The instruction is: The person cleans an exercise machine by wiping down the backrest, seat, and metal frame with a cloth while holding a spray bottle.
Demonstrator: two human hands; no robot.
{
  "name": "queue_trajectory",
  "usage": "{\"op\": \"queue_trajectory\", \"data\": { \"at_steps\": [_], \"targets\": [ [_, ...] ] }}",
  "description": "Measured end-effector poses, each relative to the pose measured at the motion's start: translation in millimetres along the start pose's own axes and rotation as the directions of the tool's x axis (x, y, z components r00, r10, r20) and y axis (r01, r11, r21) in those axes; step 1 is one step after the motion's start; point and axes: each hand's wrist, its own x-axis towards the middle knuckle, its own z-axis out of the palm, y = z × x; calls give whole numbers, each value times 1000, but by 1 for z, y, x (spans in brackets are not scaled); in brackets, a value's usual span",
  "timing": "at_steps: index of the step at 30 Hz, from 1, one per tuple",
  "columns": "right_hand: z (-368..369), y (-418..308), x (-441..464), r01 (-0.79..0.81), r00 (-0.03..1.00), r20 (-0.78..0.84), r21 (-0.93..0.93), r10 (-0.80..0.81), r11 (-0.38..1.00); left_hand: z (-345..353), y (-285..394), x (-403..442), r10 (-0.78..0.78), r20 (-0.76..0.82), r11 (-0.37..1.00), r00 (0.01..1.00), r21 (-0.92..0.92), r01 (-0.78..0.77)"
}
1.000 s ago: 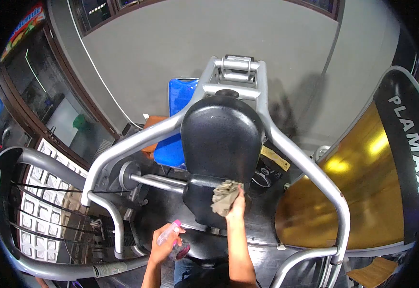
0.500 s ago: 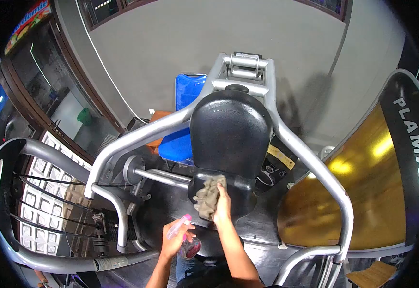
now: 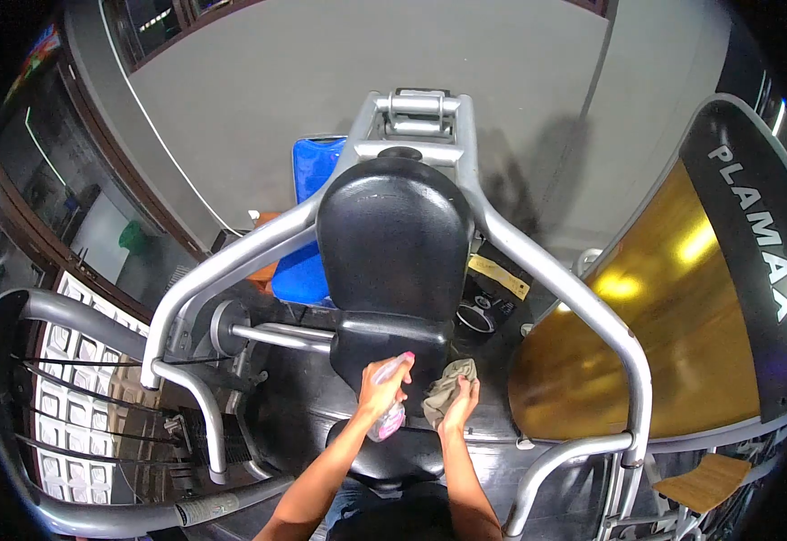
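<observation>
My left hand [image 3: 381, 390] is wrapped round a clear spray bottle [image 3: 391, 424] with a pink nozzle, held over the lower edge of the black seat [image 3: 389, 338]. To its right, my right hand [image 3: 459, 408] grips a crumpled grey-beige cloth [image 3: 446, 389], just off the seat's right edge. The tall black backrest [image 3: 393, 239] stands beyond both hands, between silver frame tubes. A second black pad [image 3: 389, 455] lies below the hands, near my legs.
Silver bars curve round both sides of the seat [image 3: 583, 293]. A gold and black panel [image 3: 646, 307] stands at the right. Behind the machine are a blue chair [image 3: 301, 270] and a grey wall [image 3: 366, 54]. A wooden board [image 3: 704, 482] sits lower right.
My left hand has moved up and right with the bottle, over the seat. My right hand has moved right with the cloth, off the seat. The view has shifted slightly.
</observation>
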Motion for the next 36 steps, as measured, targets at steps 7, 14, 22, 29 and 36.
{"op": "queue_trajectory", "data": {
  "at_steps": [7, 14, 22, 29, 36],
  "targets": [
    [5, -10, -6, 62, 998, -24, -81, -64, 995, 8, 7, 29, -77, -45, 993, 996, 86, 81],
    [9, -24, -2, 387, 922, 35, -38, -386, 921, -14, -6, 8, 89, -53, 994, 995, 68, -85],
    [34, -59, 11, 532, 828, 246, -626, -504, 569, -52, -27, -24, 82, -83, 994, 993, -70, -88],
    [63, -69, 9, 617, 755, 464, -743, -463, 260, -77, -41, -56, 69, 96, 994, 993, -92, -60],
    [108, -58, -15, 645, 741, 589, -758, -323, 97, -82, -37, -75, 25, 28, 991, 999, -136, -21]
  ]
}}
